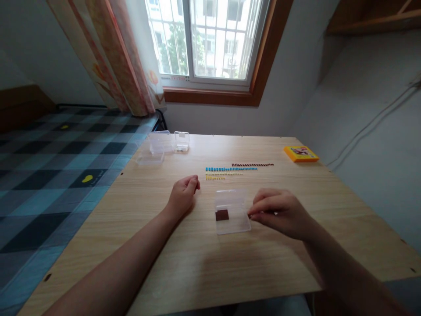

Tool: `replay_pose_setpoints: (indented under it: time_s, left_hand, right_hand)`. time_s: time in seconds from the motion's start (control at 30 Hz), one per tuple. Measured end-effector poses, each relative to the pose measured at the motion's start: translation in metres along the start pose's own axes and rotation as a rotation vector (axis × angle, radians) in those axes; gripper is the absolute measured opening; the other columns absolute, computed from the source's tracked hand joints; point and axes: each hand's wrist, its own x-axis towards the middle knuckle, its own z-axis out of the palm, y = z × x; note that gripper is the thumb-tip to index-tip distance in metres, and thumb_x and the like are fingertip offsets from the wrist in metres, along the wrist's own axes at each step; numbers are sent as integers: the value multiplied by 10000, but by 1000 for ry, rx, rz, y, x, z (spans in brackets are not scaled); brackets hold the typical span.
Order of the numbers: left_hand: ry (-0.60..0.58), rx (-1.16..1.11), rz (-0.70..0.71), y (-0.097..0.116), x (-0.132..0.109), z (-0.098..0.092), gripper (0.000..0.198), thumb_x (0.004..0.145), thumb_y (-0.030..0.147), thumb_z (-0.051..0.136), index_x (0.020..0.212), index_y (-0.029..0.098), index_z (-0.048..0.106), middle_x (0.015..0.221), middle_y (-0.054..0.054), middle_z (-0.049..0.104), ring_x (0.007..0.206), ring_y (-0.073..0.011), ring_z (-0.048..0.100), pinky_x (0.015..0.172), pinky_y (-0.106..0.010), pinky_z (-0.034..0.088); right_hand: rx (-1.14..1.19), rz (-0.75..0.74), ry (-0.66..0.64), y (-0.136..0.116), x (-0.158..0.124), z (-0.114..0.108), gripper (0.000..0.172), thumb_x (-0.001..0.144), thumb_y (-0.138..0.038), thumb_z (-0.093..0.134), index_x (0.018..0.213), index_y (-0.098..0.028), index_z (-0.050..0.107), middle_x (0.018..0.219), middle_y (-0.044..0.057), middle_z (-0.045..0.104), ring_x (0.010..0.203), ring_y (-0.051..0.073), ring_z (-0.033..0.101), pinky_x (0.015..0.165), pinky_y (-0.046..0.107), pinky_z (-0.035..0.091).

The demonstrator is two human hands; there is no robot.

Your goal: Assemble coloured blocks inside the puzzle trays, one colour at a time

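Observation:
A clear plastic box (232, 210) lies open on the wooden table (197, 263), with a small dark brown block (222, 215) inside it. My right hand (281, 213) rests at the box's right edge, fingers curled and pinched together close to its rim. My left hand (183, 195) rests on the table to the box's left, fingers loosely curled into a fist, apart from the box. Behind the box lie rows of tiny pieces: dark brown (252, 165), blue (230, 168) and yellow (219, 176).
Several empty clear boxes (162, 147) stand at the table's far left. A yellow flat box (301, 153) lies at the far right. A bed with a blue checked cover (49, 175) adjoins the table's left edge. Window and curtain are behind.

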Motion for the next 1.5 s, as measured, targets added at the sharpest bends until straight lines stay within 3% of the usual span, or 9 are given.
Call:
replay_pose_setpoints:
  time_s: [0.17, 0.27, 0.4, 0.63, 0.9, 1.0, 1.13, 1.3, 1.5]
  left_hand:
    - [6, 3, -2, 2, 0, -1, 427, 904, 478, 423, 585, 214, 524, 532, 27, 459, 544, -154, 463, 584, -287, 367]
    - [-5, 16, -4, 1, 0, -2, 401, 893, 460, 433, 590, 214, 526, 530, 30, 455, 550, -155, 462, 584, -285, 365]
    - [-12, 31, 7, 0, 0, -3, 405, 896, 466, 436, 594, 212, 527, 544, 25, 476, 576, -160, 479, 599, -286, 375]
    - [-16, 48, -2, 1, 0, -1, 404, 899, 474, 445, 601, 214, 529, 569, 12, 529, 610, -169, 507, 618, -288, 393]
    - [-66, 107, 47, 2, -3, -4, 420, 920, 471, 432, 606, 212, 535, 569, 14, 536, 610, -170, 518, 623, -288, 391]
    - [-171, 212, 82, 5, -5, -5, 381, 906, 444, 475, 626, 207, 582, 588, 3, 576, 603, -171, 529, 608, -287, 370]
    - [-372, 382, 129, 14, -11, -7, 172, 832, 310, 582, 777, 230, 724, 698, -15, 687, 640, -182, 573, 618, -294, 367]
    - [-494, 300, 209, 26, -19, -12, 203, 745, 184, 600, 856, 253, 757, 812, -25, 731, 740, -200, 626, 701, -301, 429]
    - [-575, 155, 5, 41, -29, -9, 194, 828, 280, 571, 906, 231, 742, 726, -7, 703, 615, -174, 600, 564, -264, 395]
  right_hand:
    - [-235, 38, -262, 13, -4, 28, 184, 991, -252, 618, 911, -217, 781, 805, 29, 712, 690, 131, 639, 640, 253, 445]
    - [-433, 91, -347, 18, -3, 31, 182, 956, -215, 632, 835, -218, 768, 795, 13, 712, 664, 128, 617, 613, 261, 377]
    - [-527, 159, -412, 19, -2, 31, 181, 921, -169, 643, 778, -213, 744, 796, -2, 716, 661, 116, 599, 599, 263, 318]
    - [-598, 191, -452, 24, -1, 43, 219, 943, -183, 610, 755, -201, 721, 800, 6, 724, 647, 117, 578, 581, 281, 245]
    - [-534, 207, -377, 20, -3, 34, 205, 931, -184, 595, 890, -227, 791, 831, 19, 741, 654, 127, 599, 599, 273, 311]
    - [-482, 208, -390, 20, -4, 29, 208, 884, -166, 624, 934, -254, 806, 832, 4, 744, 654, 126, 613, 605, 269, 330]
    - [-467, 199, -426, 21, -5, 31, 210, 854, -156, 646, 926, -261, 813, 802, -1, 737, 636, 127, 607, 593, 272, 324]
    - [-506, 212, -397, 25, -5, 36, 204, 878, -160, 634, 940, -248, 807, 809, 8, 729, 632, 124, 589, 593, 271, 315]
    - [-563, 244, -341, 28, -5, 42, 217, 946, -219, 587, 949, -241, 803, 835, 24, 739, 653, 135, 590, 608, 282, 309]
